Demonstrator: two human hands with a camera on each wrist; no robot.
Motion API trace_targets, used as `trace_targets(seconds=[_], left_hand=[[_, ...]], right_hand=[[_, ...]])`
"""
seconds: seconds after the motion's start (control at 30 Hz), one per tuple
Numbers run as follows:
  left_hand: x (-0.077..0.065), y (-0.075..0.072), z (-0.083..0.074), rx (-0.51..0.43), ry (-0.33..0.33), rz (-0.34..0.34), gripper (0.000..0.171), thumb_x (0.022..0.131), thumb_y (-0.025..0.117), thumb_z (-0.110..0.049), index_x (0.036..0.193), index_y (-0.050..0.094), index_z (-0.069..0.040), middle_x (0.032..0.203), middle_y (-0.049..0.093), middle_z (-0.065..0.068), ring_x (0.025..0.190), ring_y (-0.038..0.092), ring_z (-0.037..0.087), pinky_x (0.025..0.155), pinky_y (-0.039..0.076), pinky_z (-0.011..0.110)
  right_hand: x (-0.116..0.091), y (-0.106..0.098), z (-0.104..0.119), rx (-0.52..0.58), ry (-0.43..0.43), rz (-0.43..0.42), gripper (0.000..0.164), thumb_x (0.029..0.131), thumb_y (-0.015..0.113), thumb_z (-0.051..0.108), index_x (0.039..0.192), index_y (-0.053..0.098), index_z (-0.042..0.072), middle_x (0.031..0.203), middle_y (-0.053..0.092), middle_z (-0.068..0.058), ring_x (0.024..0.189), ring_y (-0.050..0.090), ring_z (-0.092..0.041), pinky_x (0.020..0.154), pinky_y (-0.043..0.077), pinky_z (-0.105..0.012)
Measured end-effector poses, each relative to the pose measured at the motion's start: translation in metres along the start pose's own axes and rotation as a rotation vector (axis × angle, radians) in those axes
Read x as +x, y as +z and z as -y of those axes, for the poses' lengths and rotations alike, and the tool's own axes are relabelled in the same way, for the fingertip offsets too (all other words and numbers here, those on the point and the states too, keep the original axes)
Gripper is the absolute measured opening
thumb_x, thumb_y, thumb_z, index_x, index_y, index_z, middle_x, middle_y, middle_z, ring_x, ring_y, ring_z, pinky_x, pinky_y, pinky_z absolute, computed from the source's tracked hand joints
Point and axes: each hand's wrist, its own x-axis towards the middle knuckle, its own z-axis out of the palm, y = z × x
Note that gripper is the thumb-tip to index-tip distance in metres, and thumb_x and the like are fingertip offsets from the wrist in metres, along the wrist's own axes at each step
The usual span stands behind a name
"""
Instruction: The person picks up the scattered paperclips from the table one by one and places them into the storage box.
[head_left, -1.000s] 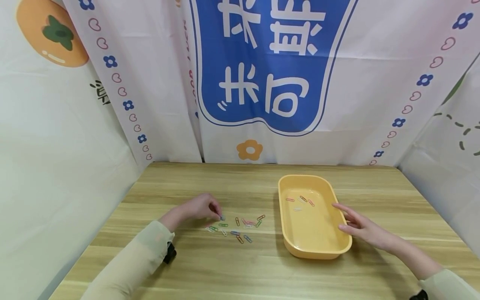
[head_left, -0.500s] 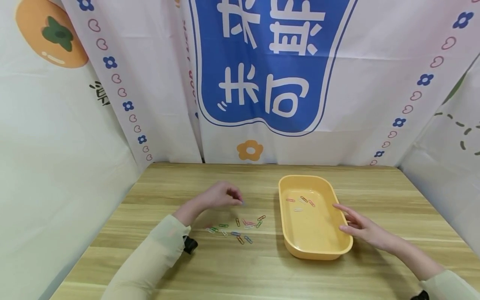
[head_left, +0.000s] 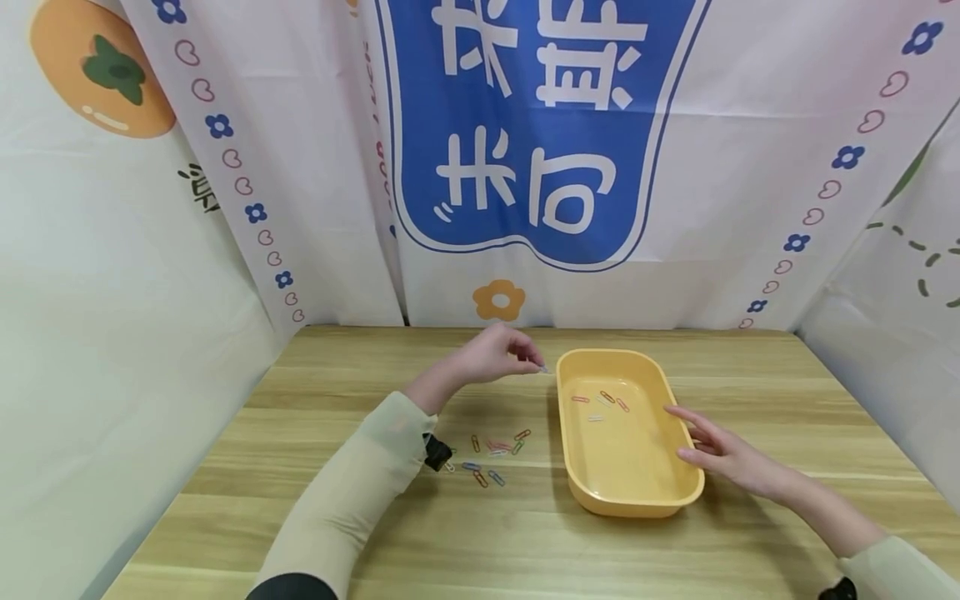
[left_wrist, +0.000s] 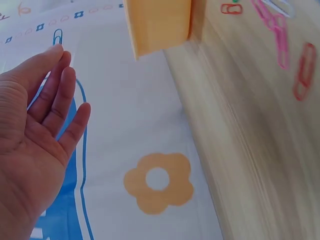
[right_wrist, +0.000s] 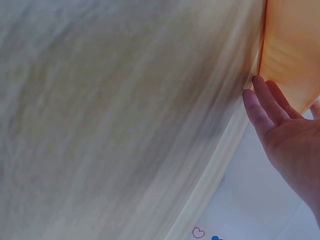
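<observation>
My left hand (head_left: pixel 497 354) pinches a light-blue paper clip (left_wrist: pixel 58 36) between thumb and fingertips, above the table, just left of the yellow tray's far left corner. Its other fingers are spread a little apart in the left wrist view. The yellow tray (head_left: pixel 615 475) holds several paper clips, pink, white and brownish, towards its far end. At the tray's right side, my right hand (head_left: pixel 723 458) touches the rim with fingers mostly straight; in the right wrist view several fingers (right_wrist: pixel 270 102) lie along the outer wall. A loose group of coloured paper clips (head_left: pixel 496 478) lies left of the tray.
The wood-patterned table (head_left: pixel 525 550) carries everything. A printed white cloth (head_left: pixel 720 208) hangs along its back edge, and more cloth stands at both sides. My left forearm hides part of the scattered clips.
My left hand has lifted the blue paper clip from the left of the group and carried it right and away from me, to beside the tray. The right hand and tray have stayed put.
</observation>
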Motion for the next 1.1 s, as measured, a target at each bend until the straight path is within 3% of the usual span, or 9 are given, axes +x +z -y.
trace_targets(seconds=[0.23, 0.37, 0.5, 0.77, 1.1], left_hand=[[0.028, 0.013, -0.012, 0.028, 0.011, 0.049, 0.005, 0.091, 0.070, -0.017, 0.093, 0.074, -0.014, 0.084, 0.067, -0.010, 0.079, 0.058, 0.008, 0.069, 0.048, 0.021], [0.043, 0.026, -0.014, 0.070, 0.056, 0.100, 0.007, 0.091, 0.071, -0.016, 0.093, 0.075, -0.011, 0.083, 0.067, -0.011, 0.077, 0.059, 0.005, 0.070, 0.048, 0.019], [0.053, 0.039, -0.016, 0.072, 0.061, 0.166, 0.006, 0.091, 0.071, -0.014, 0.093, 0.074, -0.009, 0.083, 0.067, -0.009, 0.077, 0.061, 0.004, 0.071, 0.048, 0.017], [0.064, 0.058, -0.015, 0.101, 0.042, 0.201, 0.004, 0.089, 0.072, -0.014, 0.091, 0.074, -0.011, 0.083, 0.068, -0.010, 0.077, 0.061, 0.000, 0.073, 0.047, 0.013], [0.070, 0.066, -0.008, 0.141, 0.051, 0.198, 0.006, 0.088, 0.073, -0.013, 0.093, 0.075, -0.010, 0.084, 0.069, -0.008, 0.077, 0.061, 0.001, 0.073, 0.046, 0.013]], right_hand=[[0.000, 0.000, 0.002, -0.015, 0.028, -0.021, 0.062, 0.100, 0.054, 0.010, 0.150, 0.020, -0.003, 0.137, 0.032, -0.046, 0.121, 0.047, -0.039, 0.086, 0.048, -0.022], [0.001, 0.000, 0.004, -0.017, 0.037, -0.022, 0.063, 0.100, 0.055, 0.010, 0.150, 0.019, -0.003, 0.138, 0.031, -0.046, 0.122, 0.042, -0.048, 0.086, 0.047, -0.020], [0.001, 0.000, 0.006, -0.013, 0.020, -0.011, 0.063, 0.100, 0.054, 0.009, 0.149, 0.018, -0.005, 0.136, 0.032, -0.047, 0.121, 0.040, -0.053, 0.086, 0.047, -0.020], [0.001, 0.001, 0.004, -0.010, 0.023, -0.017, 0.062, 0.100, 0.054, 0.008, 0.149, 0.018, -0.005, 0.135, 0.034, -0.046, 0.121, 0.044, -0.047, 0.086, 0.047, -0.020], [0.000, 0.001, 0.003, -0.016, 0.020, -0.016, 0.063, 0.100, 0.054, 0.009, 0.149, 0.019, -0.004, 0.136, 0.034, -0.046, 0.120, 0.045, -0.047, 0.087, 0.047, -0.020]])
